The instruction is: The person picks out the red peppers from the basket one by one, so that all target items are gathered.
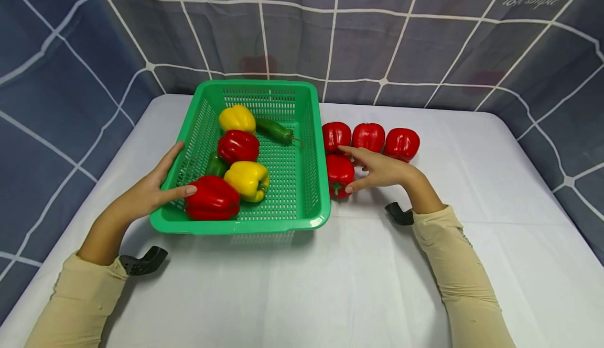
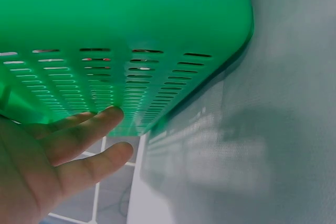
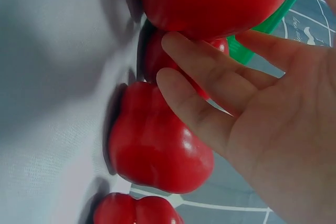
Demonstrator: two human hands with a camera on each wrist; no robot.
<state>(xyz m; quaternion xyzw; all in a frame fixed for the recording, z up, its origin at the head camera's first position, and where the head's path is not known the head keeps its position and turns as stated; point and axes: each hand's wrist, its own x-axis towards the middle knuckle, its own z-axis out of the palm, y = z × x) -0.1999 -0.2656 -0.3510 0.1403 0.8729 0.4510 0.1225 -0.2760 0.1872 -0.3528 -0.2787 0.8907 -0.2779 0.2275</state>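
Observation:
A green plastic basket (image 1: 278,226) holds yellow and red bell peppers and green peppers. My left hand (image 1: 150,193) rests at its left side, with the thumb over the rim by the nearest red bell pepper (image 1: 213,198). In the left wrist view, the fingers (image 2: 86,134) lie nearly straight along the slotted outer wall. My right hand (image 1: 379,169) reaches around the front loose red bell pepper (image 1: 340,172) beside the basket, thumb near its stem end and fingers spread behind. The right wrist view shows the fingers (image 3: 207,72) gently bent between that pepper and the others.
Behind the right hand stand three more red bell peppers, the left one (image 1: 336,134) close to the basket, then a middle one (image 1: 368,137) and a right one (image 1: 402,144). A white cloth (image 1: 302,285) covers the table. Grey checked curtains (image 1: 358,39) enclose its back and sides.

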